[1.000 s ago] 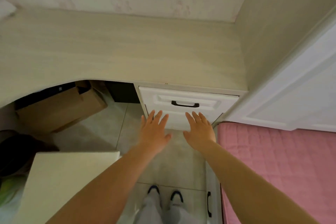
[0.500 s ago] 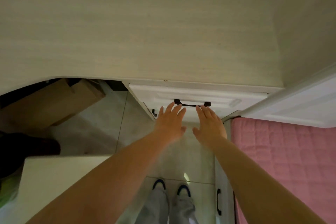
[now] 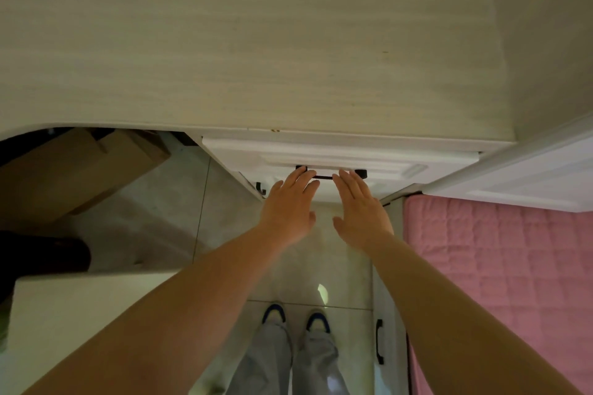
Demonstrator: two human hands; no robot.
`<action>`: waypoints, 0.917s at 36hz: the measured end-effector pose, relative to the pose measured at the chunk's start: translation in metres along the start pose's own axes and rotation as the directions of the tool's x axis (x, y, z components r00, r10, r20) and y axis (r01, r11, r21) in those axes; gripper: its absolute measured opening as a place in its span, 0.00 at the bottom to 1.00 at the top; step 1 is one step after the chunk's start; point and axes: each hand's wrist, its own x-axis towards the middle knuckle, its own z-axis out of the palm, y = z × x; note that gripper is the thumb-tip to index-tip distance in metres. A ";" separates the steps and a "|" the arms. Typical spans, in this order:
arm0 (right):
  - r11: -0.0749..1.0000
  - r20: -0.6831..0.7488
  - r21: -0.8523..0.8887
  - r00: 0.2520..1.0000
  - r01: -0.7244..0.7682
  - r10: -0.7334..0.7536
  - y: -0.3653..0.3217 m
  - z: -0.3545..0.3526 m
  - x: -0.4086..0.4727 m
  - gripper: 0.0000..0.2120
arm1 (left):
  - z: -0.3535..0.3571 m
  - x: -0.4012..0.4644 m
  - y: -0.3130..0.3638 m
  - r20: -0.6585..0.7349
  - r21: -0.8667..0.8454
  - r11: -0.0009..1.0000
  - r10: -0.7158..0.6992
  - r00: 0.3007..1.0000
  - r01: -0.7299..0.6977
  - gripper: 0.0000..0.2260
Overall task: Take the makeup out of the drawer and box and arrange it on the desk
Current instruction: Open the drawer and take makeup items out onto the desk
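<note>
Both grips open, fingers straight, holding nothing: left hand (image 3: 288, 207) and right hand (image 3: 361, 210) reach side by side twd white panelled drawer front (image 3: 398, 159), fingertips at/over black bar handle (image 3: 324, 177); contact w/ handle can't tell. Likely placed there to hook handle and pull, since drawer is closed. Makeup not visible, presumably inside drawer, i.e. just beyond fingertips behind the front. Pale wood-grain counter (image 3: 256, 42) sits directly above. Brown cardboard box (image 3: 77, 170) under counter, well to the left of both hands.
</note>
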 end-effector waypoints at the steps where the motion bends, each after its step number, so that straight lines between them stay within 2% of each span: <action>1: 1.000 0.002 -0.002 1.000 -0.005 0.005 0.000 0.001 -0.001 0.37 | 0.000 -0.001 0.001 0.001 -0.002 1.000 0.000 1.000 0.000 0.27; 11: 1.000 0.040 -0.017 0.999 -0.010 0.011 -0.001 0.006 -0.011 0.39 | 0.006 -0.016 0.007 0.007 0.003 1.000 0.005 1.000 -0.005 0.21; 18: 0.999 0.084 -0.048 0.996 -0.010 0.014 -0.005 0.017 -0.034 0.39 | 0.006 -0.042 0.006 0.074 0.077 0.996 0.043 0.996 -0.048 0.24; 21: 0.999 0.094 -0.050 0.995 -0.016 0.020 -0.008 0.020 -0.042 0.39 | -0.001 -0.054 0.007 -0.103 0.085 0.993 0.090 0.991 -0.081 0.21; 24: 0.998 0.114 -0.056 0.993 -0.018 0.025 -0.011 0.022 -0.050 0.39 | -0.010 -0.063 0.008 -0.345 0.111 0.984 0.167 0.924 -0.137 0.17; 26: 0.997 0.137 -0.072 0.990 -0.017 0.027 -0.013 0.023 -0.057 0.39 | -0.016 -0.065 0.007 -0.434 0.132 0.982 0.178 0.883 -0.133 0.17; 29: 0.997 0.156 -0.077 0.987 -0.014 0.025 -0.015 0.027 -0.067 0.39 | -0.026 -0.062 0.007 -0.445 0.106 0.993 0.086 0.891 -0.043 0.17; 33: 0.997 0.182 -0.076 0.983 -0.021 0.034 -0.020 0.032 -0.078 0.38 | -0.036 -0.060 0.006 -0.318 0.075 0.994 -0.056 0.946 0.084 0.19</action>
